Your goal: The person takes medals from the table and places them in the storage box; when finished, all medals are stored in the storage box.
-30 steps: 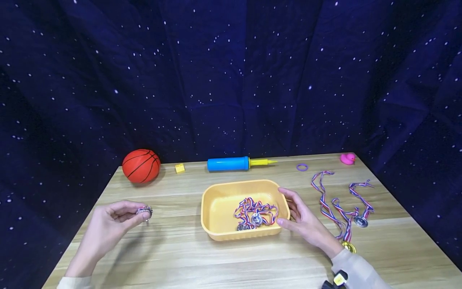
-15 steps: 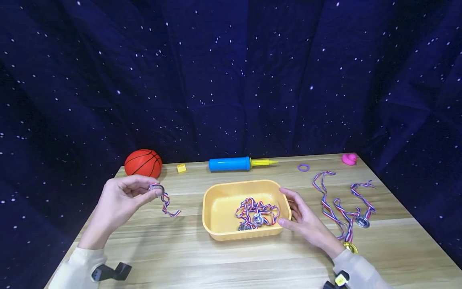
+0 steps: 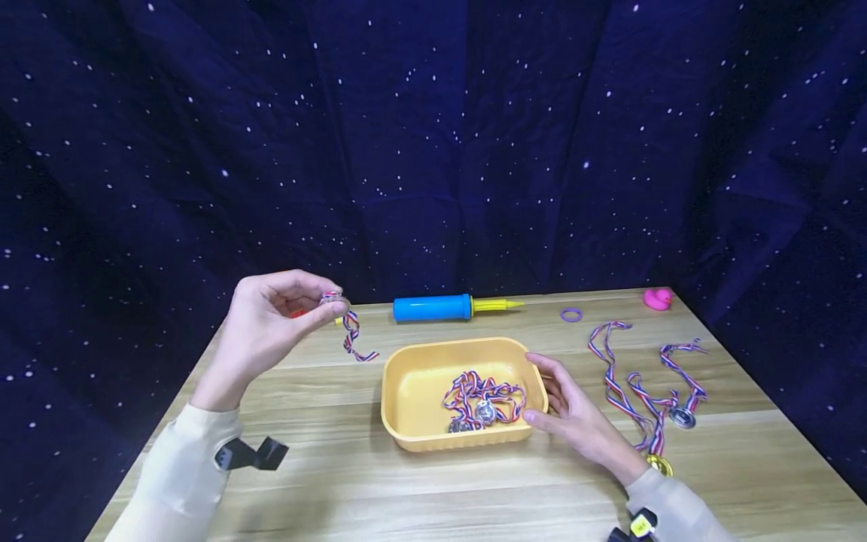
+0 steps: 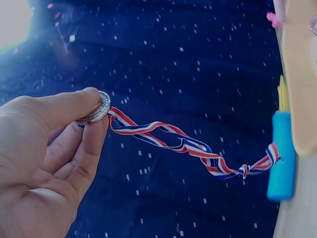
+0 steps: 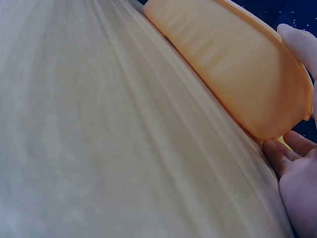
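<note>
My left hand (image 3: pixel 267 324) pinches a silver medal (image 3: pixel 336 304) between thumb and fingers, above the table left of the bin. Its red, white and blue ribbon (image 4: pixel 173 134) dangles from the medal, knotted near the free end in the left wrist view. A yellow plastic bin (image 3: pixel 460 443) stands in the middle of the table. Inside it, silver medals (image 3: pixel 485 411) lie among tangled ribbons on the right side. My right hand (image 3: pixel 576 421) grips the bin's right end, thumb at the near rim and fingers along the outer wall.
Right of the bin lie a gold medal (image 3: pixel 658 465) and a silver medal (image 3: pixel 682 416) with ribbons. Along the back are a blue pump (image 3: pixel 432 308), a purple ring (image 3: pixel 571 315) and a pink duck (image 3: pixel 657 299). The left hand mostly covers a red ball (image 3: pixel 298 312) and yellow block (image 3: pixel 339 321).
My left hand has lifted the medal up and to the right, toward the bin, and its ribbon now hangs loose below. My right hand stays on the bin.
</note>
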The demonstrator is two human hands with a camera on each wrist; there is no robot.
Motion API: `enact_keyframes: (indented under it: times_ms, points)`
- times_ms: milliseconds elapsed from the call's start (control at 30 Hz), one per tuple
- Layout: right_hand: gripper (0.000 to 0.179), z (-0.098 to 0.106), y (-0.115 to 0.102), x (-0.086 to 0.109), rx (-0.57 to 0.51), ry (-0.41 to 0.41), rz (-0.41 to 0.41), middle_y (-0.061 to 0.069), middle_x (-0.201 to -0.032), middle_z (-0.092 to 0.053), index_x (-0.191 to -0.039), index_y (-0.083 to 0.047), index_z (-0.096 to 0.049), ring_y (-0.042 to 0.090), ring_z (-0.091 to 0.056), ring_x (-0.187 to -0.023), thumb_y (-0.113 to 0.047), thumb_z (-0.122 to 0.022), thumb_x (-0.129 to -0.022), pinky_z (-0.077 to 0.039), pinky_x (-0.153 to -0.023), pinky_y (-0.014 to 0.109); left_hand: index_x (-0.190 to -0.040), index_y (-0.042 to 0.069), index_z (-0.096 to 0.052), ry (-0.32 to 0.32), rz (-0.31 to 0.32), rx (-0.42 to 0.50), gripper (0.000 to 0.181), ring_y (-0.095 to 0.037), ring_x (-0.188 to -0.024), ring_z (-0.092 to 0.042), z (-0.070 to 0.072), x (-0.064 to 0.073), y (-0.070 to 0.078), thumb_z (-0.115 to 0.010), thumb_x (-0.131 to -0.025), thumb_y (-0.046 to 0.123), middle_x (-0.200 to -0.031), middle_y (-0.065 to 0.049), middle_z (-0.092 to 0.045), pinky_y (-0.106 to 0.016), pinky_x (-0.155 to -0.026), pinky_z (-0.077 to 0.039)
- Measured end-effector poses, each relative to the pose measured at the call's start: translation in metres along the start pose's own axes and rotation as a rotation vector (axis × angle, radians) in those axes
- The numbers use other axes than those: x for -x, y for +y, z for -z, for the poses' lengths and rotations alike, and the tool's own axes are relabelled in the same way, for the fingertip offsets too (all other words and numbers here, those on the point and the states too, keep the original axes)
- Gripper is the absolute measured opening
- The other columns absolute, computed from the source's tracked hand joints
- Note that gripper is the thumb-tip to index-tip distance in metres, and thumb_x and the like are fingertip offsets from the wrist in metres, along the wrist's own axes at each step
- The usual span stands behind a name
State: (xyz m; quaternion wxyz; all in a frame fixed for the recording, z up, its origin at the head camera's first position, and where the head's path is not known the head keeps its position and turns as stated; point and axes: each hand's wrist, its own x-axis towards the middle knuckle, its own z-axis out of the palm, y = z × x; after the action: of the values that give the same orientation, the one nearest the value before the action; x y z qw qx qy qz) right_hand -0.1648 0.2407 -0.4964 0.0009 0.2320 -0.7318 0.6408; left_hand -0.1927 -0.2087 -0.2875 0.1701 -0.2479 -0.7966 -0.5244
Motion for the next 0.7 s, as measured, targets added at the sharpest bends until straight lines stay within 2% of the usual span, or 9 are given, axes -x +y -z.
enact_keyframes:
  times_ms: [167,367,533,700]
  points:
    - [0.087,0.000,0.001,0.000,0.004,-0.002,-0.006,0.026,-0.170,-0.040,-0.171,-0.008,-0.033,0.031,-0.051,-0.152,-0.002,-0.080,-0.099,-0.041,-0.122,0.018,-0.106,-0.001,-0.082,-0.044,-0.027,0.073,0.022,-0.015,-0.082,-0.080,-0.019,-0.016,0.005,-0.092,-0.088,-0.005,-0.099,-0.002,-0.084,-0.024,-0.075,-0.066]
    - [0.087,0.001,0.000,0.000,0.010,-0.001,-0.008,0.025,-0.170,-0.040,-0.171,-0.010,-0.034,0.036,-0.049,-0.153,-0.002,-0.081,-0.099,-0.041,-0.123,0.018,-0.109,0.001,-0.082,-0.108,-0.027,0.127,0.025,-0.020,-0.085,-0.080,-0.043,-0.026,-0.001,-0.092,-0.087,-0.006,-0.102,-0.008,-0.083,-0.027,-0.080,-0.068]
    - [0.087,0.001,0.000,-0.001,0.009,-0.002,-0.005,0.024,-0.170,-0.040,-0.171,-0.010,-0.034,0.037,-0.049,-0.153,-0.002,-0.081,-0.099,-0.041,-0.123,0.018,-0.114,0.008,-0.085,-0.168,0.001,0.089,0.031,-0.020,-0.088,-0.082,-0.064,-0.025,-0.010,-0.094,-0.086,-0.001,-0.101,-0.006,-0.084,-0.029,-0.083,-0.069]
    - [0.086,0.001,0.000,0.000,0.002,-0.002,-0.002,0.024,-0.171,-0.040,-0.171,-0.008,-0.033,0.035,-0.049,-0.152,-0.002,-0.080,-0.099,-0.042,-0.123,0.018,-0.114,0.010,-0.086,-0.240,0.051,0.054,0.029,-0.021,-0.086,-0.084,-0.084,-0.016,-0.029,-0.094,-0.087,0.001,-0.095,-0.004,-0.085,-0.028,-0.081,-0.069]
